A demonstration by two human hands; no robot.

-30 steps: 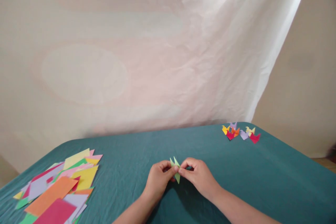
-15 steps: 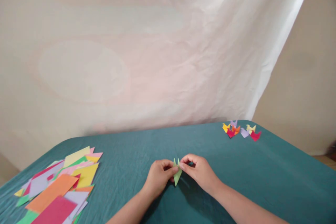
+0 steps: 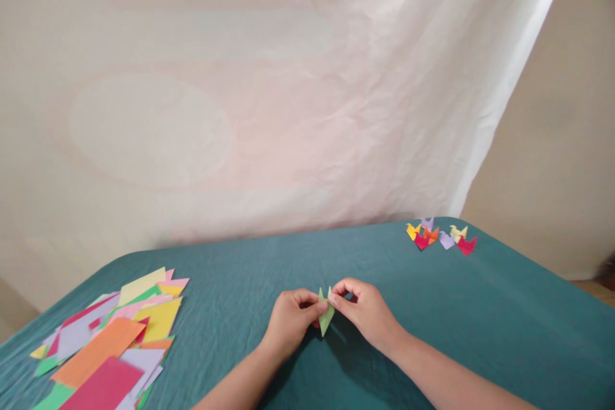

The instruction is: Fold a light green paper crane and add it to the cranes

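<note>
A small light-green folded paper piece [image 3: 326, 315] with two pointed tips stands upright between my two hands, over the teal tablecloth [image 3: 480, 320]. My left hand [image 3: 291, 323] pinches its left side with fingers closed. My right hand [image 3: 364, 312] pinches its right side near the top, fingers curled. Both forearms reach in from the bottom edge.
A loose pile of coloured paper sheets [image 3: 106, 346] lies at the near left of the table. Several small folded paper figures [image 3: 441, 237] in yellow, red, orange and purple sit at the far right corner. A white sheet [image 3: 269, 96] hangs behind the table.
The green piece has been narrowed, its two tips brought closer together. Both hands stay pinched on it, and the view has shifted slightly.
</note>
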